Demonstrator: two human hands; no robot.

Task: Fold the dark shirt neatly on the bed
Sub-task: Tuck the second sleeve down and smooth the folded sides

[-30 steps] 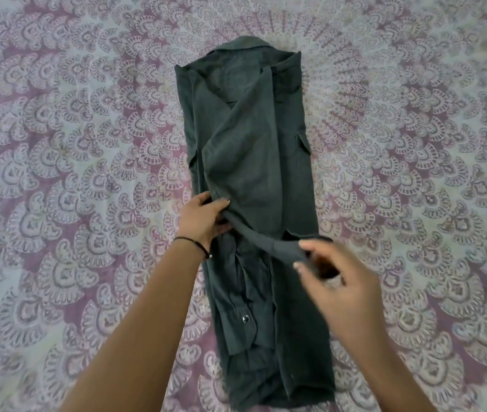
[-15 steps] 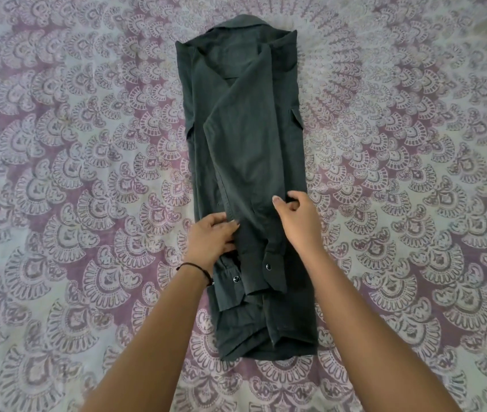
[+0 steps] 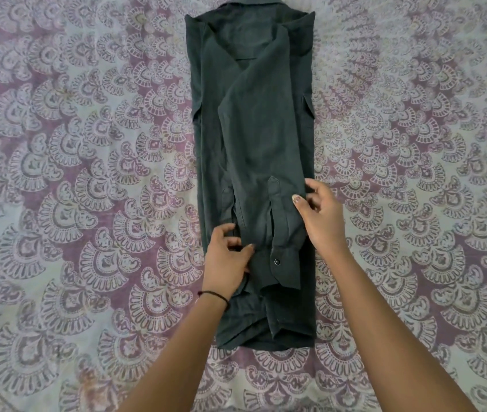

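Observation:
The dark shirt (image 3: 254, 138) lies on the bed as a long narrow strip, collar at the far end and hem toward me. Both sides are folded in, and a sleeve with a snap-button cuff (image 3: 285, 263) runs down its middle. My left hand (image 3: 227, 260) sits on the lower left part, its thumb and curled fingers pinching a fold of fabric beside the sleeve. At the shirt's right edge my right hand (image 3: 322, 215) has its thumb on top and its fingers curled around the edge.
A bedsheet (image 3: 87, 203) with a purple and pale mandala print covers the whole bed under and around the shirt. Nothing else lies on it in view.
My right hand carried the sleeve from mid-air down onto the shirt, then moved out to the right edge. My left hand slid slightly toward me along the left fold.

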